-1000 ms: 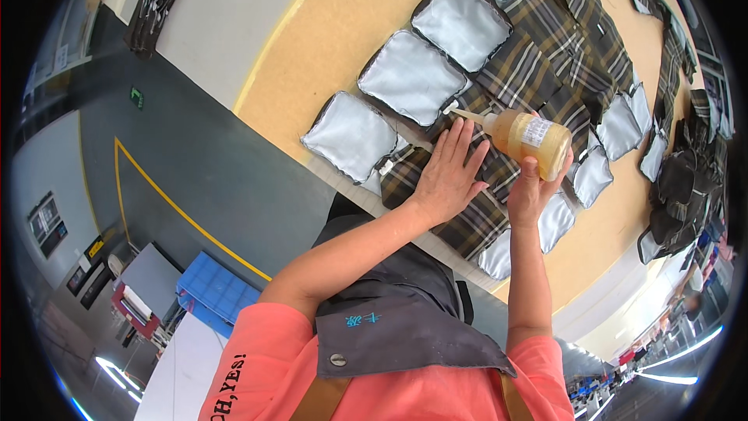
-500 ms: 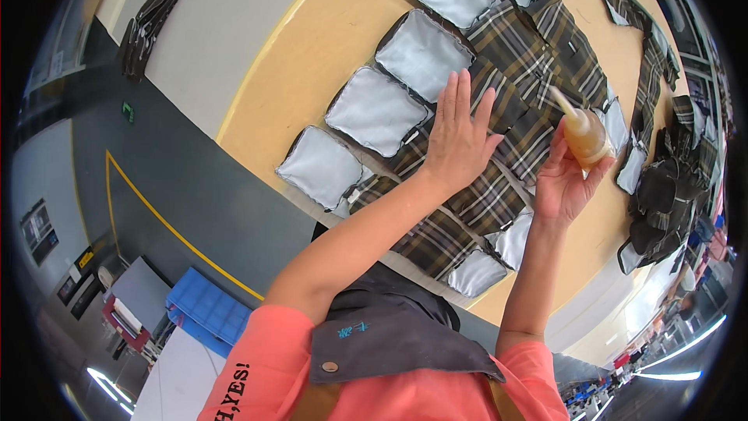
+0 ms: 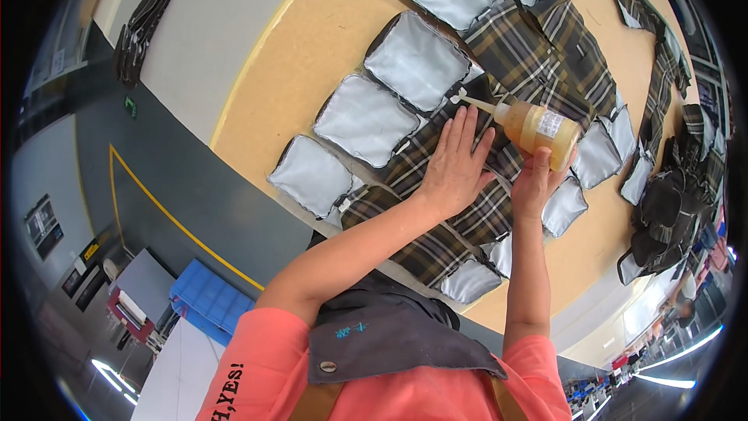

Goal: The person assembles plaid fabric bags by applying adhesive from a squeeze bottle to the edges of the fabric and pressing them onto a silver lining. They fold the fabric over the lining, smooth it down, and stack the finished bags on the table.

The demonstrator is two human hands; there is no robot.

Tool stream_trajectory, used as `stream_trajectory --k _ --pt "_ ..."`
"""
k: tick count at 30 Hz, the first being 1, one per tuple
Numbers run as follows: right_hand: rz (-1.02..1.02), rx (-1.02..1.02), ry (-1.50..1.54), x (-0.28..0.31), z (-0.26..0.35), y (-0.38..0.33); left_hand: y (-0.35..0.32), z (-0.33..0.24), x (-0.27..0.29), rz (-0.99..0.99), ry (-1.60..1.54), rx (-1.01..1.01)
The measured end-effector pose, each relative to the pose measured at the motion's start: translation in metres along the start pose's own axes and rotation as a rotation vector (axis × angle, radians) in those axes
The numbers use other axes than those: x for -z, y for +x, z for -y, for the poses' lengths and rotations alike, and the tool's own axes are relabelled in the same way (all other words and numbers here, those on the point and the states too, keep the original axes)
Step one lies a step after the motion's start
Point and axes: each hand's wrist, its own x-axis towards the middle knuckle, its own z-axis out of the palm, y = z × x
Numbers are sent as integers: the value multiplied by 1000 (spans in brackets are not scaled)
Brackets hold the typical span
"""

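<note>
My left hand (image 3: 454, 164) lies flat, fingers stretched, on a dark plaid cloth piece (image 3: 417, 157). In my right hand (image 3: 536, 185) is an amber squeeze bottle (image 3: 526, 126) with a long pale nozzle and a white label. The bottle is tilted over, its nozzle pointing left, just beyond my left fingertips. At the nozzle's tip shows a small white tab (image 3: 458, 96) by the cloth's edge; whether they touch I cannot tell. Silvery padded panels edged in black, such as this one (image 3: 417, 60), adjoin the plaid pieces in a row.
The tan table (image 3: 265, 101) curves under the work. More plaid pieces (image 3: 538, 39) lie beyond my hands. Toward the right are a plaid strip (image 3: 658, 82) and a pile of black and plaid pieces (image 3: 662, 203). A blue crate (image 3: 206, 300) stands at lower left.
My right hand has tipped the bottle from nearly upright to lying over, bringing its nozzle left and down to the cloth beside my left fingertips. My left hand stays nearly in place.
</note>
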Motion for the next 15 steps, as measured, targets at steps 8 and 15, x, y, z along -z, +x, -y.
stream_trajectory --k 8,15 --pt "43 117 -38 -3 -3 5 1 -2 2 6 -12 -3" --pt "13 11 51 4 -4 0 0 -3 5 21 -25 -4"
